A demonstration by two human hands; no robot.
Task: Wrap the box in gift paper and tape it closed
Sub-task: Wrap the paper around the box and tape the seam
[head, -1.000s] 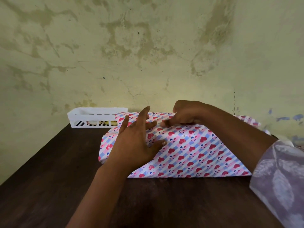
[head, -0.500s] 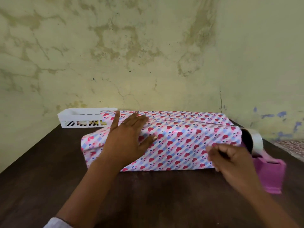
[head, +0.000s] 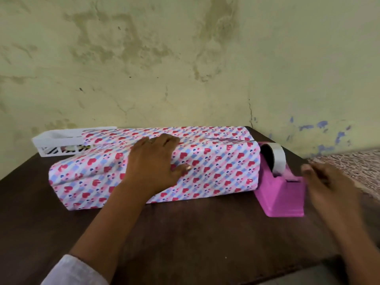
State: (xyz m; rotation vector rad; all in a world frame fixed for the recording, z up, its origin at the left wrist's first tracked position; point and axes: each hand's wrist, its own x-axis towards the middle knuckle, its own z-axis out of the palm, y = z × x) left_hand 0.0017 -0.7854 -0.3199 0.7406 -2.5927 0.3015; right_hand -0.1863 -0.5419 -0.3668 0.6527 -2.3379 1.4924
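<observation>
A long box wrapped in heart-patterned gift paper (head: 216, 169) lies across the dark wooden table (head: 185, 233). My left hand (head: 153, 163) presses flat on its top and front, fingers straight, holding the paper down. At the box's right end stands a pink tape dispenser (head: 281, 194) with a white tape roll (head: 275, 157). My right hand (head: 327, 186), blurred by motion, is at the dispenser's front right edge by the cutter. Whether it touches the tape is unclear.
A white slotted plastic tray (head: 61, 140) sits at the back left against the stained wall, partly behind the box. A patterned cloth surface (head: 353, 165) lies beyond the table's right edge.
My right hand left the top of the box and swung right to the tape dispenser. My left hand flattened onto the paper. The view shifted right, bringing the dispenser into sight.
</observation>
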